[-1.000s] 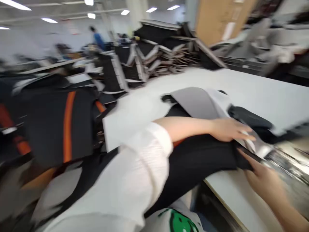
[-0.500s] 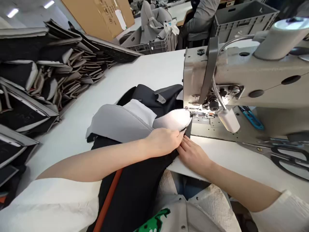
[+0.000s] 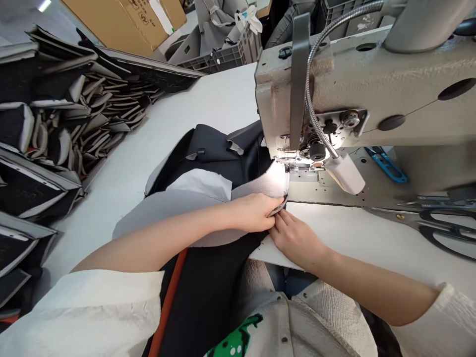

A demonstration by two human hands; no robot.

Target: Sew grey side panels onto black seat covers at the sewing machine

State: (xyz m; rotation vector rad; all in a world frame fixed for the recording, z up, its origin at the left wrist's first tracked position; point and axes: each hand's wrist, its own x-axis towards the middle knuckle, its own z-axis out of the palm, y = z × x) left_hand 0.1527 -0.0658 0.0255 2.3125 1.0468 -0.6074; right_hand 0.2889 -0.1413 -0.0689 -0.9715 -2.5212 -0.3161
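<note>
My left hand [image 3: 258, 210] is closed on the edge of a grey fabric panel [image 3: 156, 210], just in front of the sewing machine's [image 3: 316, 99] lit needle area. Close beside it, my right hand [image 3: 293, 235] pinches the same layered edge from the near side, fingers bent. Black fabric [image 3: 219, 287] lies beneath the grey panel and hangs over the table edge toward my lap, with an orange strip [image 3: 169, 302] along it. More black material [image 3: 215, 148] is bunched behind. The needle itself is too small to make out.
Stacks of black and grey panels [image 3: 100, 106] line the left side. Large scissors [image 3: 427, 220] and blue thread snips [image 3: 386, 164] lie at right. A lamp [image 3: 345, 173] hangs by the needle. Beyond the table [image 3: 230, 89] stand a cardboard box [image 3: 130, 25] and a grey crate [image 3: 226, 57].
The head view has shifted closer to the machine. The grey panel has turned and spread toward me, its edge still between both hands; more black material shows behind it.
</note>
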